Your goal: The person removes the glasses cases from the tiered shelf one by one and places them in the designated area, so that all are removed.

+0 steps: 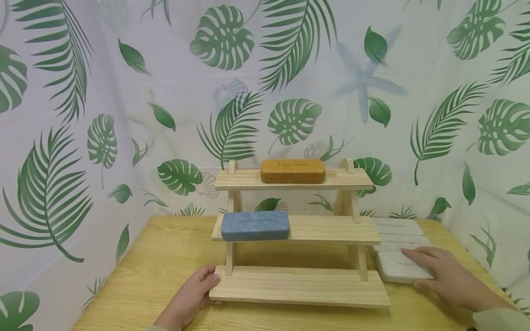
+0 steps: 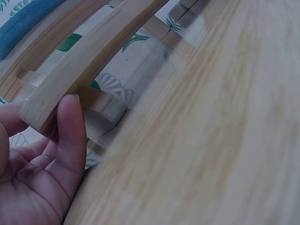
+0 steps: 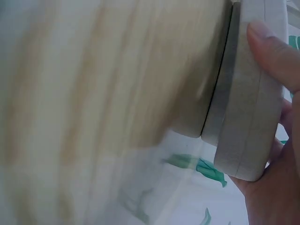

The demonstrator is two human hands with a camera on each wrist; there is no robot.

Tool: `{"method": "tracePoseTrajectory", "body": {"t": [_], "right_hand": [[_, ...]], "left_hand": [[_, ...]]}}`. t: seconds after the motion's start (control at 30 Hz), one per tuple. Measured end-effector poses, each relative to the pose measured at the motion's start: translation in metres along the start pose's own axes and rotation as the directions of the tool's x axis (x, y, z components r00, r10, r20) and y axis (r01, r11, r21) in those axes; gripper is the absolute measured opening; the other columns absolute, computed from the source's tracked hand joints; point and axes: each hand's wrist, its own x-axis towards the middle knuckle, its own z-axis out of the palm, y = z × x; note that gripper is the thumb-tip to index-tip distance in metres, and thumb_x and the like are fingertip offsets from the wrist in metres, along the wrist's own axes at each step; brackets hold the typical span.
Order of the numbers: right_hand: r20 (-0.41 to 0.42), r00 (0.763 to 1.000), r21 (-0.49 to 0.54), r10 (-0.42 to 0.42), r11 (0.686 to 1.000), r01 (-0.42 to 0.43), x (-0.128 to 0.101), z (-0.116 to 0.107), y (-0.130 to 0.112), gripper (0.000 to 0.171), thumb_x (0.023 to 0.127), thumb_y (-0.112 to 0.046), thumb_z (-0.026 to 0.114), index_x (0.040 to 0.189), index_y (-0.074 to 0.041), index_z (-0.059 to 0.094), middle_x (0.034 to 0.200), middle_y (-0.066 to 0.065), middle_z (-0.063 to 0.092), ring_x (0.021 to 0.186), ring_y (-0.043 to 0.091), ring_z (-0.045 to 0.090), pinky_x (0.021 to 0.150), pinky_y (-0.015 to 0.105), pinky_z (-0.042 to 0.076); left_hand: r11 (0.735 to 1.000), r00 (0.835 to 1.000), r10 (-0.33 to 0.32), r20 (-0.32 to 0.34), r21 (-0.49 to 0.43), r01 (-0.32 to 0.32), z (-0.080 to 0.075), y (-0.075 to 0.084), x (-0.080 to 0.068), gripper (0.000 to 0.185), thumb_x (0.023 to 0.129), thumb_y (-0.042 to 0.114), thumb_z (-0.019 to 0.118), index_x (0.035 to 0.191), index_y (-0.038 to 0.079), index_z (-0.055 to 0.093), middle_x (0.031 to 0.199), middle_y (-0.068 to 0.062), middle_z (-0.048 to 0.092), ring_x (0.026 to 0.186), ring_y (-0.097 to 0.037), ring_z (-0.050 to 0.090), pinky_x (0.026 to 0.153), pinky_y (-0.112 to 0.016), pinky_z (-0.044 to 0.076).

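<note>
A three-tier wooden display stand (image 1: 298, 287) stands on the table, and my left hand (image 1: 192, 294) grips the left end of its bottom shelf. In the left wrist view, the thumb (image 2: 72, 136) presses the shelf's edge from one side, with fingers on the other. An orange glasses case (image 1: 292, 171) lies on the top shelf. On the left part of the middle shelf sits a blue glasses case (image 1: 255, 225). To the right of the stand, my right hand (image 1: 451, 280) holds a white glasses case (image 1: 399, 266) between thumb and fingers.
Two more white cases (image 1: 399, 226) lie in a row behind the held one, close by the stand's right side. The wooden table (image 1: 136, 276) meets a leaf-patterned backdrop (image 1: 174, 115) at the back and sides.
</note>
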Motion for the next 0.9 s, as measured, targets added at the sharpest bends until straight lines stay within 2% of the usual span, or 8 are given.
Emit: {"method": "tracePoseTrajectory", "body": {"t": [0.23, 0.57, 0.9], "right_hand": [[0.068, 0.997, 0.007, 0.039, 0.999, -0.039, 0.005, 0.002, 0.007, 0.079, 0.079, -0.038, 0.085, 0.148, -0.015, 0.054, 0.135, 0.019, 0.055, 0.121, 0.047, 0.047, 0.093, 0.066, 0.040], [0.052, 0.998, -0.006, -0.025, 1.000, 0.026, 0.010, 0.002, 0.013, 0.075, 0.078, -0.034, 0.087, 0.144, -0.013, 0.058, 0.129, 0.015, 0.057, 0.115, 0.044, 0.053, 0.089, 0.063, 0.044], [0.053, 0.998, -0.014, -0.031, 0.999, 0.031, 0.021, 0.006, 0.018, 0.071, 0.079, -0.033, 0.086, 0.141, -0.009, 0.061, 0.128, 0.016, 0.057, 0.114, 0.043, 0.053, 0.090, 0.063, 0.043]], "left_hand": [[1.000, 1.000, -0.004, -0.001, 0.006, 0.004, 0.000, -0.002, 0.000, 0.067, 0.108, 0.034, 0.052, 0.150, -0.012, 0.029, 0.128, -0.019, 0.058, 0.102, -0.028, 0.065, 0.078, -0.038, 0.056], [1.000, 1.000, 0.002, 0.001, 0.007, -0.002, -0.002, -0.002, 0.001, 0.069, 0.108, 0.035, 0.052, 0.151, -0.012, 0.026, 0.130, -0.019, 0.058, 0.103, -0.028, 0.065, 0.077, -0.038, 0.057], [1.000, 1.000, 0.003, 0.004, 0.005, -0.003, -0.001, 0.000, 0.000, 0.065, 0.108, 0.034, 0.051, 0.150, -0.011, 0.029, 0.127, -0.016, 0.061, 0.103, -0.028, 0.066, 0.079, -0.038, 0.056]]}}
